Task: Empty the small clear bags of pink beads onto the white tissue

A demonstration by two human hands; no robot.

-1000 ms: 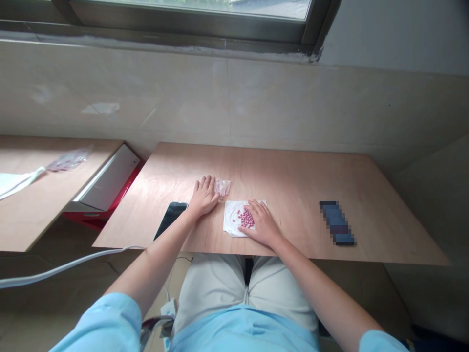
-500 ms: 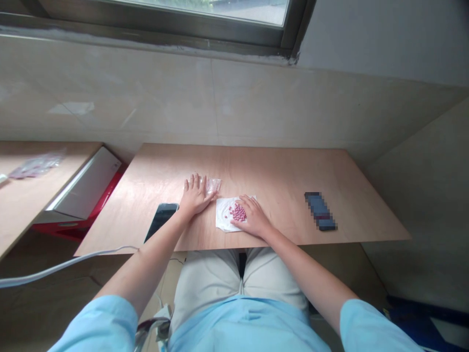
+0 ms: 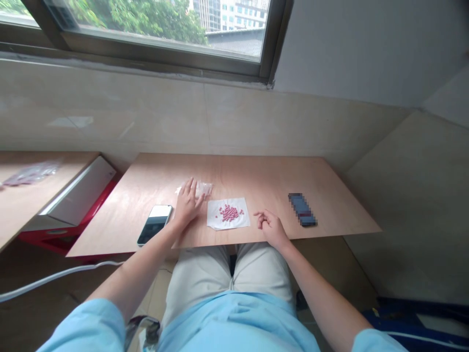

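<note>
The small pink pieces (image 3: 230, 213) lie in a loose heap on a white sheet (image 3: 213, 225), and this sheet is flat on the wooden table (image 3: 256, 173), between my two hands. The heap is longer from left to right than from near to far, with a few single pieces apart from it at both ends.

My right hand (image 3: 271, 230) is just beside the right edge of the sheet, not over it. Its index finger is stretched out and points left, toward the heap; the other fingers are loosely bent, and I see nothing held in them. From these fingertips the pieces lie directly to the left, and I judge this hand a little nearer to them than the other.

My left hand (image 3: 186, 208) is beyond the left edge of the sheet, with fingers extended and thumb spread away. It is at a clear plastic bag (image 3: 205, 189), partly covering it in view; whether it presses on the bag, I cannot tell. From this thumb, the heap lies to the right and nearer to my body.
</note>
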